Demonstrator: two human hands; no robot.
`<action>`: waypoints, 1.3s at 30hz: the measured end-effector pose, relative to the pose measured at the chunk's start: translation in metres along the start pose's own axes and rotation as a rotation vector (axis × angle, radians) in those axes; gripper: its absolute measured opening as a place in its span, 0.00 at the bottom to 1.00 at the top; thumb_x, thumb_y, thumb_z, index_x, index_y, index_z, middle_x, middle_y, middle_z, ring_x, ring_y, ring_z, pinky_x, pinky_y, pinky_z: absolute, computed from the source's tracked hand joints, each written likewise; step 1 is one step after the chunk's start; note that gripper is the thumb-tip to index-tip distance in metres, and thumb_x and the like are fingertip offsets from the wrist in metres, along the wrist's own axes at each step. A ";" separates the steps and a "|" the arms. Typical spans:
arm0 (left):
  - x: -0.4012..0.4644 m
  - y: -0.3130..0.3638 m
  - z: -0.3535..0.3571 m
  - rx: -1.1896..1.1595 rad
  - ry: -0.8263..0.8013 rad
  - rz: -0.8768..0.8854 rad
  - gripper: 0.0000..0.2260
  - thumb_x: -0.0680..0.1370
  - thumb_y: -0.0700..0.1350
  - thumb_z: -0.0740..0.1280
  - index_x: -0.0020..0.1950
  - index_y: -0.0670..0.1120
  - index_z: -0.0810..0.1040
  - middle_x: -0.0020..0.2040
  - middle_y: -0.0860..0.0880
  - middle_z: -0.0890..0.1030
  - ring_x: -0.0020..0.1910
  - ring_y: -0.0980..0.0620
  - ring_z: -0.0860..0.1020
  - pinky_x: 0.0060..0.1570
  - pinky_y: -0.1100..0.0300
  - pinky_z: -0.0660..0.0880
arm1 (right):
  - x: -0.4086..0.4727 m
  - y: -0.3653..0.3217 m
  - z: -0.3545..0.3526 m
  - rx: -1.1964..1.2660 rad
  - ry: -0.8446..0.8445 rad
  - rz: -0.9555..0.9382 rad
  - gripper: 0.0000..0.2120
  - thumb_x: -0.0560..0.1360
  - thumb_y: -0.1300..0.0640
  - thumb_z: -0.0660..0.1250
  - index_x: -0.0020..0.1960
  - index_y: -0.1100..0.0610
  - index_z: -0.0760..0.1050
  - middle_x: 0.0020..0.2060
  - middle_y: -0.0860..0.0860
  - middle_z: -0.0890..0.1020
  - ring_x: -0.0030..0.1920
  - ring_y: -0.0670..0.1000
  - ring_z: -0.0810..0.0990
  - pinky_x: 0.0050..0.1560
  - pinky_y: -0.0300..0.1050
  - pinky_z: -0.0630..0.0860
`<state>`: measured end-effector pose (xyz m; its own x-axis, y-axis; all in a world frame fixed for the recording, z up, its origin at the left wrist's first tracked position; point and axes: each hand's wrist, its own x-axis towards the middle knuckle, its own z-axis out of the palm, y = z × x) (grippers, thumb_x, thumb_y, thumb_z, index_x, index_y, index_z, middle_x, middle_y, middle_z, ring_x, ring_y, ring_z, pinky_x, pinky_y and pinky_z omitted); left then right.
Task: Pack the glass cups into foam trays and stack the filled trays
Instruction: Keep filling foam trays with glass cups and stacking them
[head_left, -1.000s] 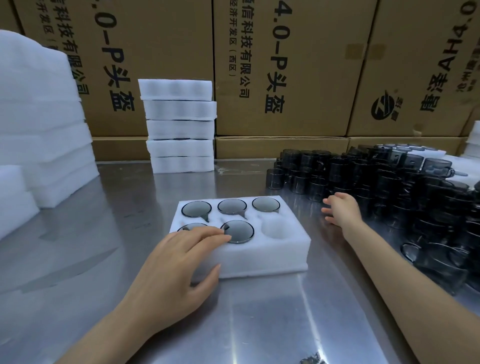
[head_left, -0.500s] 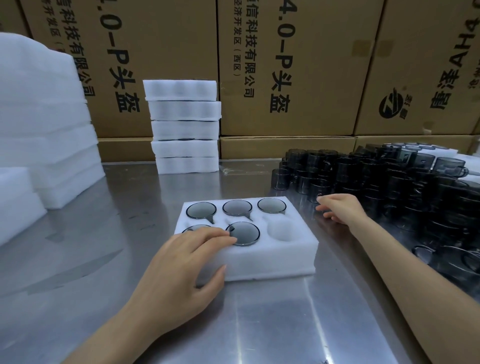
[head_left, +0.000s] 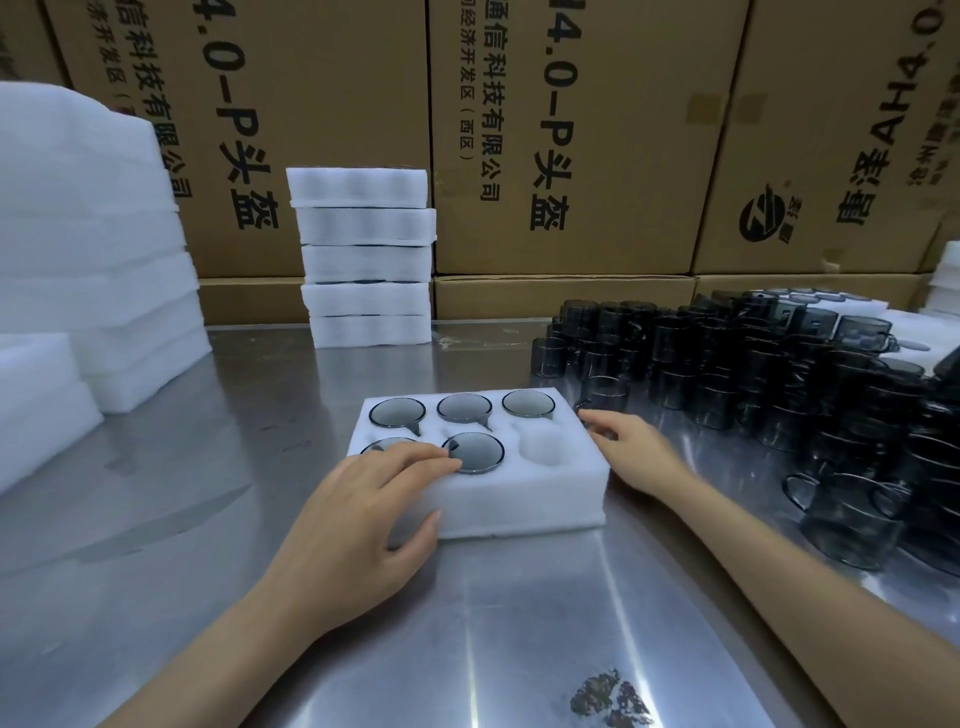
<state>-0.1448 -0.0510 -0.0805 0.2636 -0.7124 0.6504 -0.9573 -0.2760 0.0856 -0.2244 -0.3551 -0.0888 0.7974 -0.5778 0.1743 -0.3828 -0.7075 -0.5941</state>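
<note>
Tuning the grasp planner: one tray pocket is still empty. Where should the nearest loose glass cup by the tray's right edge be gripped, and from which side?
Probably the rim or upper wall of the loose glass cup, taken from above. It stands upright and open-topped just beyond the right hand, with other cups crowding behind it, so a side approach looks cramped. The empty pocket in the foam tray also loads from above.

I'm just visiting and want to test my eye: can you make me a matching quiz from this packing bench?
Things:
1. foam tray
2. loose glass cups
3. stack of filled trays
4. left hand

Places or states:
A. crowded on the table's right side
B. one pocket unfilled
C. against the cardboard boxes at the back
D. resting on the tray's near left corner

Pairs: 1-B, 2-A, 3-C, 4-D
</note>
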 end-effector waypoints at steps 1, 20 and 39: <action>0.000 0.000 0.000 0.004 -0.004 0.002 0.18 0.74 0.50 0.61 0.62 0.50 0.77 0.60 0.57 0.77 0.58 0.55 0.75 0.53 0.61 0.69 | -0.006 -0.002 0.001 0.019 0.004 -0.016 0.16 0.79 0.50 0.60 0.65 0.44 0.74 0.58 0.42 0.80 0.58 0.47 0.76 0.61 0.51 0.72; -0.001 0.003 -0.001 0.040 -0.020 -0.014 0.18 0.74 0.49 0.60 0.62 0.50 0.77 0.60 0.56 0.77 0.55 0.53 0.77 0.53 0.62 0.68 | 0.001 0.001 0.001 0.457 0.233 0.110 0.34 0.73 0.52 0.72 0.74 0.54 0.61 0.66 0.51 0.72 0.65 0.50 0.71 0.65 0.47 0.68; -0.001 0.001 -0.001 0.029 -0.018 0.003 0.18 0.74 0.49 0.60 0.63 0.50 0.77 0.61 0.56 0.77 0.56 0.54 0.76 0.52 0.61 0.70 | -0.052 -0.084 -0.003 0.227 0.548 -0.334 0.19 0.69 0.41 0.69 0.59 0.38 0.75 0.45 0.40 0.72 0.45 0.39 0.74 0.39 0.31 0.68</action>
<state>-0.1465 -0.0498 -0.0806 0.2626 -0.7246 0.6372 -0.9545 -0.2917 0.0617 -0.2345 -0.2668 -0.0458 0.4811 -0.5085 0.7141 -0.0024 -0.8153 -0.5790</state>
